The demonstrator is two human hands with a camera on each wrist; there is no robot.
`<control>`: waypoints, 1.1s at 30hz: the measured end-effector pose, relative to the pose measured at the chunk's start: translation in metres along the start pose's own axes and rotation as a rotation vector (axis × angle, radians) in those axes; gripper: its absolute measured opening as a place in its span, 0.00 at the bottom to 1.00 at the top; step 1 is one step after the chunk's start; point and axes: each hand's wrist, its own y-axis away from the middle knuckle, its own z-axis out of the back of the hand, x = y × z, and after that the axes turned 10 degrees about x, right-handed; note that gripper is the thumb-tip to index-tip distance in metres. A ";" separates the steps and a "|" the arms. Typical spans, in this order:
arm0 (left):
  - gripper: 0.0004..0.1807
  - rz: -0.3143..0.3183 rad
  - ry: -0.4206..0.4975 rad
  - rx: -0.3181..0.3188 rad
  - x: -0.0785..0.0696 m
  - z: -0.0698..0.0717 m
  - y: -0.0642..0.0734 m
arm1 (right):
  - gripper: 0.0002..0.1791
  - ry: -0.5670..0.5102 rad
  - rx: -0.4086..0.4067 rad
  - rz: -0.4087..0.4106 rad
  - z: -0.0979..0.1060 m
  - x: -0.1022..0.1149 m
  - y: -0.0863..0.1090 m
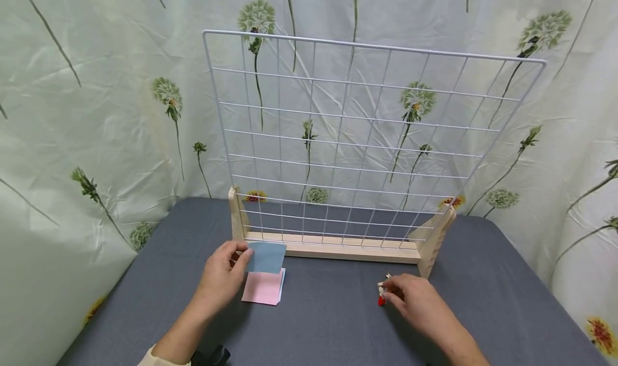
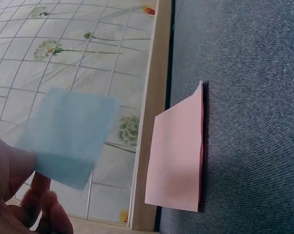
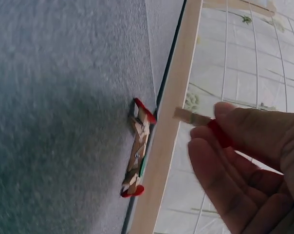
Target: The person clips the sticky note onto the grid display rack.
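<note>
My left hand (image 1: pixel 219 280) pinches a square blue paper note (image 1: pixel 267 257) between thumb and fingers, lifted above a small stack of notes (image 1: pixel 262 288) whose top sheet is pink. In the left wrist view the blue note (image 2: pixel 71 129) overlaps the wire grid, and the stack (image 2: pixel 178 156) lies on the table. Between the thumb and fingertips of my right hand (image 3: pixel 249 161) is a small wooden clothespin (image 3: pixel 195 118) with a red part, mostly covered by the fingers. Several more clothespins (image 3: pixel 138 148) with red trim lie on the table just below that hand.
A white wire grid (image 1: pixel 381 47) leans back in a wooden stand (image 1: pixel 333 249) across the rear of the dark grey table (image 1: pixel 328 317). Behind hangs a pale curtain (image 1: pixel 96 135) with printed flowers. A black object (image 1: pixel 215 356) sits by my left forearm.
</note>
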 end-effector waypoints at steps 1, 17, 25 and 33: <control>0.02 -0.006 0.005 -0.013 0.000 0.000 0.000 | 0.04 0.002 -0.013 0.009 0.000 0.002 0.000; 0.07 0.078 0.117 -0.004 -0.018 0.013 -0.017 | 0.13 0.030 -0.346 0.294 0.000 0.023 -0.011; 0.09 0.122 0.150 0.038 -0.026 0.011 -0.027 | 0.11 0.019 -0.319 0.224 0.014 0.045 -0.031; 0.10 0.153 0.179 0.020 -0.029 0.004 -0.040 | 0.08 -0.021 -0.368 0.298 0.023 0.073 -0.059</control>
